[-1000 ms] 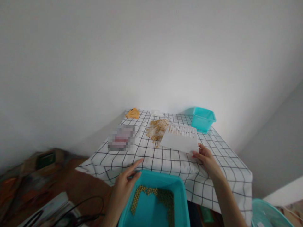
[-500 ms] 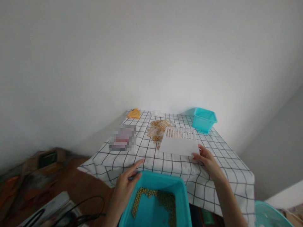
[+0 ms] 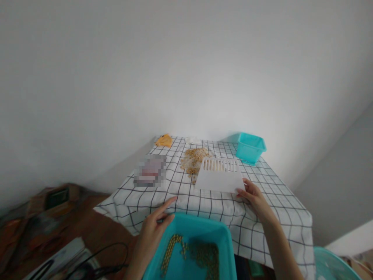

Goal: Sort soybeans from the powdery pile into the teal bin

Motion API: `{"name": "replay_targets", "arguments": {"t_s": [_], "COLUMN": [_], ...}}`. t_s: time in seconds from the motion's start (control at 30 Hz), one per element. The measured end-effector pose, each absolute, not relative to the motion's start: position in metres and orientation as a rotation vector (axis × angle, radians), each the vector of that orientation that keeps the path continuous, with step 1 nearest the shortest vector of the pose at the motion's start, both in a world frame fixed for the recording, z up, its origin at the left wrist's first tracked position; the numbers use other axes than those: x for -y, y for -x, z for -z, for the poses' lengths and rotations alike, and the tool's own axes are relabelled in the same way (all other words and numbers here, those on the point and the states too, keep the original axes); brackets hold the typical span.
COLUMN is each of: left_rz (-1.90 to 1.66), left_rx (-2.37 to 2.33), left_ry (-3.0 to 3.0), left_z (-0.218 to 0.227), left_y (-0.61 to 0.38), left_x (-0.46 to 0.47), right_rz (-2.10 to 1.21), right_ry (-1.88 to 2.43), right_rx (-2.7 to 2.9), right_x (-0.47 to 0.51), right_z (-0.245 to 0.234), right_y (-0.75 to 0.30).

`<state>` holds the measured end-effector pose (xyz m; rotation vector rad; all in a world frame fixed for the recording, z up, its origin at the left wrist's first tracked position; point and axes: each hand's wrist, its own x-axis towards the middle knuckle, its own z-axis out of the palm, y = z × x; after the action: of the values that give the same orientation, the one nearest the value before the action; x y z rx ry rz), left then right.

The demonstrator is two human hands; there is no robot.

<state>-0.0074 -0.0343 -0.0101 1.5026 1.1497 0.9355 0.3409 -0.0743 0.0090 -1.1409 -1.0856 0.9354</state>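
Observation:
My left hand grips the far left rim of a turquoise tub held below the table's near edge; yellow-green beans lie on its bottom. My right hand pinches the near right corner of a white slotted plastic scoop, which rests on the checked tablecloth with its slotted end by a pile of tan beans.
A smaller turquoise basket stands at the table's far right by the white wall. An orange cloth lies at the far left corner. Another turquoise container and cables sit on the floor.
The scoop has slid a little left toward the bean pile and turned squarer. The tub has tilted slightly, and the beans inside have shifted.

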Motion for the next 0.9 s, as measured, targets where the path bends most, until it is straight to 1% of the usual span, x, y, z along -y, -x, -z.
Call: {"name": "replay_targets", "arguments": {"t_s": [0.63,0.9], "left_rz": [-0.941,-0.920], "left_rx": [-1.151,-1.126], "left_ry": [-1.511,-1.484], "left_z": [0.0164,0.0139], "left_y": [0.0082,0.0107], "left_x": [0.0322,0.0304], "right_rz": [-0.903,-0.817], "right_ry": [1.131,1.135], "right_rx": [1.052,0.970], "right_x": [0.0739,0.0696], "right_z": [-0.0119,-0.0104], "right_y": [-0.3377,-0.3389]}}
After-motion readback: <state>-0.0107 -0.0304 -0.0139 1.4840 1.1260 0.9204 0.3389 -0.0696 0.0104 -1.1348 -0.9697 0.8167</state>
